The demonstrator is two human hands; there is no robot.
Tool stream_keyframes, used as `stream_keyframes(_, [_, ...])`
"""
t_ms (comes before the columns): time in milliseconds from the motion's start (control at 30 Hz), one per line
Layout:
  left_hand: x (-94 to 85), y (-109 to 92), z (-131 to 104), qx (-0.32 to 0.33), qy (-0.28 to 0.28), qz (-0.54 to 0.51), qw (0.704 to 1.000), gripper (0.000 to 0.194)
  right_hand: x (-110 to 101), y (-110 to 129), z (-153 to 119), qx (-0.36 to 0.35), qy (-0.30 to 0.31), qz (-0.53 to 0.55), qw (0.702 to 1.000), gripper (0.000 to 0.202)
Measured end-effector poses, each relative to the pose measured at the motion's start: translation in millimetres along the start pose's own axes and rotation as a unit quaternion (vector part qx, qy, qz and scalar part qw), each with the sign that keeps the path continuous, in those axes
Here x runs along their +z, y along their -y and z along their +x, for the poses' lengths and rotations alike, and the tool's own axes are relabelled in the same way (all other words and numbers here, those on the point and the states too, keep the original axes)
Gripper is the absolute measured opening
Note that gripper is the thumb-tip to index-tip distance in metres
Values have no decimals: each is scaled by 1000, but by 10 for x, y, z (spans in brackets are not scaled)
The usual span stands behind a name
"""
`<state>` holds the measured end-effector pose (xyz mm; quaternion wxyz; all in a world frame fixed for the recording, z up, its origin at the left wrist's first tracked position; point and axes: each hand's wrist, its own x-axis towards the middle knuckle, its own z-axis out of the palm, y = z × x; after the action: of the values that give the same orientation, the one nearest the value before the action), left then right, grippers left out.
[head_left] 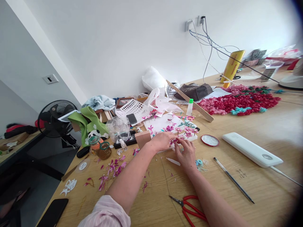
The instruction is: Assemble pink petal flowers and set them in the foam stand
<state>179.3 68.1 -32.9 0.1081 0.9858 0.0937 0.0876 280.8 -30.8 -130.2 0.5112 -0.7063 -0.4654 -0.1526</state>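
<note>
My left hand (163, 141) and my right hand (187, 153) meet at mid-table. Between their fingertips is a small magenta flower (174, 141), and both hands pinch it; the left fingertips are partly hidden. Just beyond stand finished-looking pink flowers (188, 131) with thin stems, by a white block. Below my right hand lies a white-tipped tube (173, 161), close to some small blue rings (199, 162). Loose magenta petals (115, 168) are scattered left of my left forearm. Red-handled scissors (193, 208) rest beside my right forearm.
On the right are a pen (234, 180), a long white device (252, 149) with a cable and a round lid (210, 140). A heap of red and pink flowers (246, 100) lies behind. Glass jars (104, 151) and a black phone (53, 212) are at left. A wooden stick (190, 101) leans behind.
</note>
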Motion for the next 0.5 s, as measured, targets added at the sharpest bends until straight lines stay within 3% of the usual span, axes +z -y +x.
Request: stream_keyframes(500, [31,30,-6,1,-11,9,1000,46,-13,-12,9,-5,-4,20,1000,32])
